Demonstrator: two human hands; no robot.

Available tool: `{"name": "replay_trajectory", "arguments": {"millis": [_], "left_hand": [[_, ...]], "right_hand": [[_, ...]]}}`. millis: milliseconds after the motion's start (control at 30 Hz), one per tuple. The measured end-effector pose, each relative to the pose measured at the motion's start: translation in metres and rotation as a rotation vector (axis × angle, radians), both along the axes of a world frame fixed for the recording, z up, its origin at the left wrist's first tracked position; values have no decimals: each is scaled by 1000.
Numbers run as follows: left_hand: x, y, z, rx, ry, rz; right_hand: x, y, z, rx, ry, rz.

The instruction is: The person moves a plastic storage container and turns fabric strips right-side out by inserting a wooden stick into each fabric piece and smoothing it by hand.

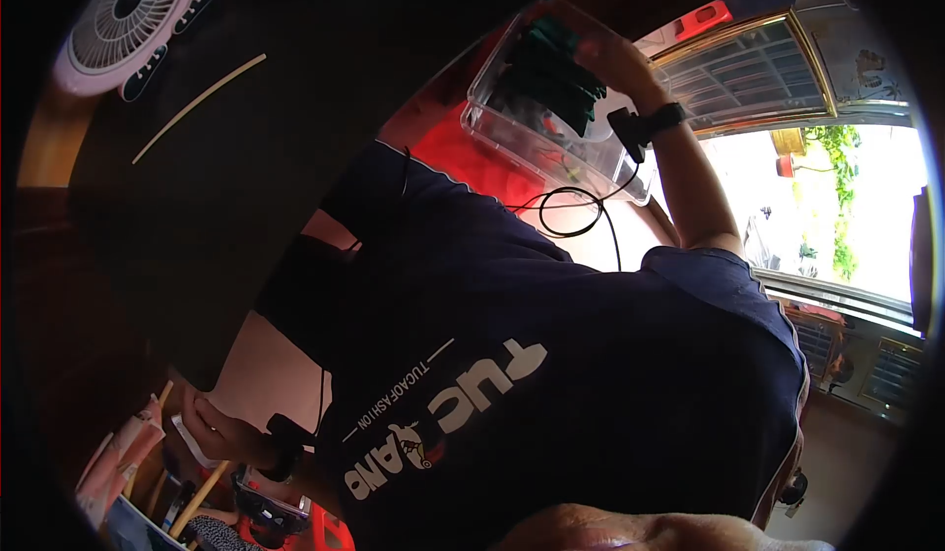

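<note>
My right hand [622, 67], with a black strap and a small dark device at the wrist, reaches into a clear plastic bin [576, 153]. Dark green fabric pieces [556, 79] lie inside the bin, right by my fingers, which are lost in shadow. At lower left my left hand [219, 433], also strapped at the wrist, is beside the dark tabletop's near corner. Its fingers curl by a small white piece [189, 443]; what they hold is not clear. A thin pale strip [200, 108] rests on the dark tabletop [226, 197].
A pink fan [128, 5] stands at the tabletop's far left. Below my left hand are a container with sticks [202, 500] and a red item [330, 529]. A black cable [571, 212] loops beside the bin, near something red [458, 153]. A bright opening [837, 197] is at right.
</note>
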State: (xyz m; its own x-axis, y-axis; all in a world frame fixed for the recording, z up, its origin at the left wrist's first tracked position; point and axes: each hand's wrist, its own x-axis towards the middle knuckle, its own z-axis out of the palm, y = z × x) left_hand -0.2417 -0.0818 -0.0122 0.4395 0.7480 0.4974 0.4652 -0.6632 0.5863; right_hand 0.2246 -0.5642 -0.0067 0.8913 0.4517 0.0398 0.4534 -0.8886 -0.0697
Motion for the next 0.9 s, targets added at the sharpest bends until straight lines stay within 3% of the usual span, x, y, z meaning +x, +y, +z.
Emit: {"name": "replay_trajectory", "arguments": {"millis": [33, 100, 167, 200, 300, 400, 433, 533, 633, 667, 800, 900], "left_hand": [[2, -1, 3, 10, 16, 0], [6, 0, 7, 25, -7, -48], [9, 3, 8, 36, -76, -152], [10, 4, 10, 45, -58, -145], [17, -4, 19, 74, -23, -130], [16, -5, 21, 172, -68, -243], [16, -19, 27, 298, 57, -89], [-3, -25, 22, 54, 25, -32], [-13, -28, 19, 56, -70, -119], [-6, -40, 26, -4, -72, -19], [-12, -46, 43, 198, 17, -98], [-27, -30, -25, 273, -179, -323]], "right_hand": [[-5, 21, 26, 104, -37, 151], [-22, 66, 66, 614, 3, 308], [-83, 120, 127, 1142, 205, 358], [-105, 137, 146, 1253, 227, 457], [-152, 163, 195, 1349, 157, 854], [-175, 173, 225, 1350, 100, 1091], [-175, 174, 230, 1353, 97, 1106], [-168, 177, 244, 1338, 63, 1158], [-152, 174, 261, 1312, -26, 1204], [-147, 176, 270, 1287, -64, 1209], [-124, 184, 321, 1339, -207, 1218], [-137, 183, 360, 1398, -300, 1237]]}}
